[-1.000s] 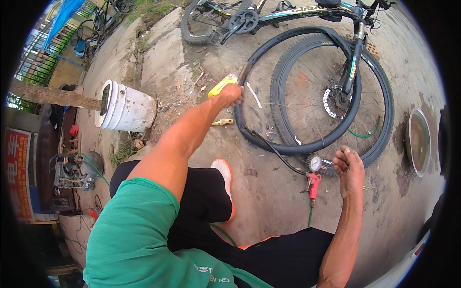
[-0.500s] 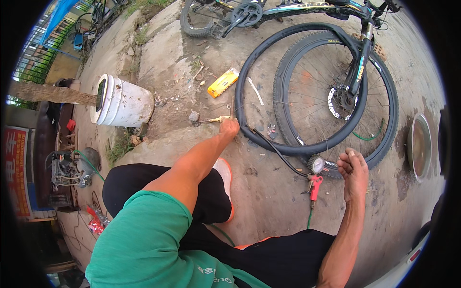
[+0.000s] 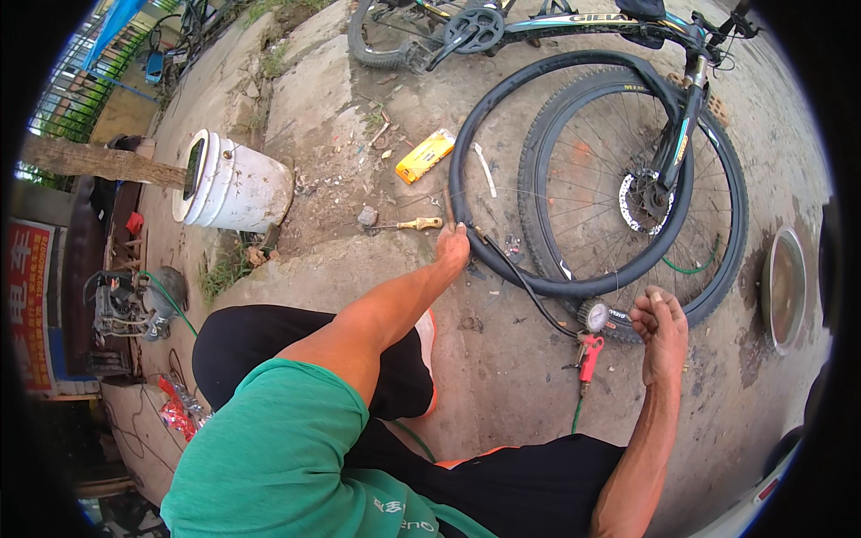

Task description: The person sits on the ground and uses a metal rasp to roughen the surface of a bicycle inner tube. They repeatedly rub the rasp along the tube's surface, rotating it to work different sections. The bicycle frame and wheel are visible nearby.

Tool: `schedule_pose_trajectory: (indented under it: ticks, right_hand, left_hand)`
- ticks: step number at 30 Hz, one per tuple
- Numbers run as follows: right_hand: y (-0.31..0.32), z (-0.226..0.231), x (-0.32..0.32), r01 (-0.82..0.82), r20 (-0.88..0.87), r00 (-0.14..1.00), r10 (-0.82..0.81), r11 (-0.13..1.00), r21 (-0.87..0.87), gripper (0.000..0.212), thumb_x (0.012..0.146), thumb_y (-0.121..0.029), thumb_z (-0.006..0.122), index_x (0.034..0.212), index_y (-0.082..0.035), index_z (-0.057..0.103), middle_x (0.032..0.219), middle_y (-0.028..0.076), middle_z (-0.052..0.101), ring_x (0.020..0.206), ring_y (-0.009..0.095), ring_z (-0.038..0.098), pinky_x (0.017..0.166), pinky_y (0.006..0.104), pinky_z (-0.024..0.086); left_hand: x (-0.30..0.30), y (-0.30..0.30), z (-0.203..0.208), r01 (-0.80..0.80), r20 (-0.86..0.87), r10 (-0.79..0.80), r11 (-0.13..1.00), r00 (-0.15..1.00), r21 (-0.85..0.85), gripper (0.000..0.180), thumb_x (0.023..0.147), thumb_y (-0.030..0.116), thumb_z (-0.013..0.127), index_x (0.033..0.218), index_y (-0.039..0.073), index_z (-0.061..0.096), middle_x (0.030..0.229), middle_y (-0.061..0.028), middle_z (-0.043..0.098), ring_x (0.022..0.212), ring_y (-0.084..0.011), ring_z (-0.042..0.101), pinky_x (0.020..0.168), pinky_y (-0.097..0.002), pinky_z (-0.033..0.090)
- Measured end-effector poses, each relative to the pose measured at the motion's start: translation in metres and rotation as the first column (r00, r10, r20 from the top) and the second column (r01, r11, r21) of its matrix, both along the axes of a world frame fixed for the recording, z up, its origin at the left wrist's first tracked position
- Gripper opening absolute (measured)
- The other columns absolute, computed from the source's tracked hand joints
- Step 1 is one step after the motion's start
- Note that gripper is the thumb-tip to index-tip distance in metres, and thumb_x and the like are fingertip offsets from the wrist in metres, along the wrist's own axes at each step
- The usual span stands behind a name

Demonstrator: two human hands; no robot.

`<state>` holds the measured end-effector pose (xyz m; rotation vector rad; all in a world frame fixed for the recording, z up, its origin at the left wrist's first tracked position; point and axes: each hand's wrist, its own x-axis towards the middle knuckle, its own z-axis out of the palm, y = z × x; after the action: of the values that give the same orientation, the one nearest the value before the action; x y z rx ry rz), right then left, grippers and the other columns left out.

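Observation:
My left hand (image 3: 454,247) closes its fingers on the left side of a black inner tube (image 3: 465,134). The tube lies in a loop, partly over the bicycle's front wheel (image 3: 531,179). Beside that hand rest a brown stick-like piece (image 3: 448,206) and a screwdriver (image 3: 419,223) with a yellowish handle. My right hand (image 3: 662,336) is raised near the tyre's lower edge, fingers curled together; anything in them is hidden. Just left of it is a red tyre inflator (image 3: 589,357) with a round gauge (image 3: 594,315); its black hose (image 3: 529,289) runs to the tube by my left hand.
A bicycle (image 3: 538,29) lies across the far side. Near the tube is a yellow box (image 3: 425,156). A white bucket (image 3: 242,186) stands at left, a compressor-like machine (image 3: 134,305) beyond it. At right there is a metal basin (image 3: 773,287).
My left hand has moved right, onto the tube and away from the screwdriver handle. The view has shifted slightly. My right hand has hardly moved.

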<state>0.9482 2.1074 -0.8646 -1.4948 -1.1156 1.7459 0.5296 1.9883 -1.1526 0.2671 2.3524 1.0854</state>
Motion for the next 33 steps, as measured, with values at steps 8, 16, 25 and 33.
schedule_pose_trajectory:
  ticks: [8, 16, 25, 33]
  right_hand:
    - [-0.001, 0.006, 0.01, 0.011, 0.02, 1.0, -0.011, 1.0, 0.012, 0.035, 0.102, -0.032, 0.065, 0.122, -0.003, 0.068, 0.101, 0.003, 0.072, 0.084, 0.009, 0.065, 0.078, 0.0254, 0.051]
    - [0.025, -0.003, 0.037, 0.089, 0.079, 0.992, -0.094, 0.994, 0.067, 0.035, 0.101, -0.031, 0.066, 0.12, -0.002, 0.07, 0.099, 0.003, 0.072, 0.084, 0.01, 0.065, 0.075, 0.0254, 0.051]
    - [0.028, -0.057, 0.037, 0.02, 0.267, 0.964, 0.004, 0.996, -0.088, 0.042, 0.098, -0.036, 0.068, 0.117, 0.001, 0.071, 0.1, 0.006, 0.073, 0.083, 0.012, 0.067, 0.07, 0.0284, 0.051]
    - [0.036, -0.025, 0.04, 0.09, 0.16, 0.983, -0.088, 0.996, -0.005, 0.043, 0.098, -0.036, 0.068, 0.119, 0.001, 0.07, 0.101, 0.007, 0.073, 0.084, 0.012, 0.066, 0.069, 0.0266, 0.051]
  left_hand:
    - [0.026, 0.041, 0.069, -0.12, 0.222, 0.062, 0.958, 0.973, 0.261, 0.028, 0.11, 0.035, 0.052, 0.117, 0.009, 0.056, 0.093, -0.0064, 0.068, 0.074, -0.0218, 0.073, 0.059, -0.0403, 0.062]
    - [0.033, 0.068, 0.123, -0.077, 0.171, 0.017, 0.934, 0.985, 0.349, 0.032, 0.109, 0.036, 0.051, 0.119, 0.007, 0.055, 0.093, -0.0042, 0.067, 0.068, -0.0174, 0.068, 0.043, -0.0312, 0.053]
    - [0.05, 0.105, 0.151, 0.111, -0.063, -0.093, 0.906, 0.994, 0.408, 0.046, 0.105, 0.04, 0.057, 0.113, -0.004, 0.065, 0.093, -0.0116, 0.067, 0.084, -0.0237, 0.064, 0.077, -0.0384, 0.051]
    - [0.082, 0.118, 0.193, 0.189, 0.015, -0.229, 0.838, 0.973, 0.512, 0.033, 0.107, 0.036, 0.058, 0.112, 0.005, 0.063, 0.092, -0.0023, 0.062, 0.078, -0.0144, 0.062, 0.062, -0.0346, 0.055]
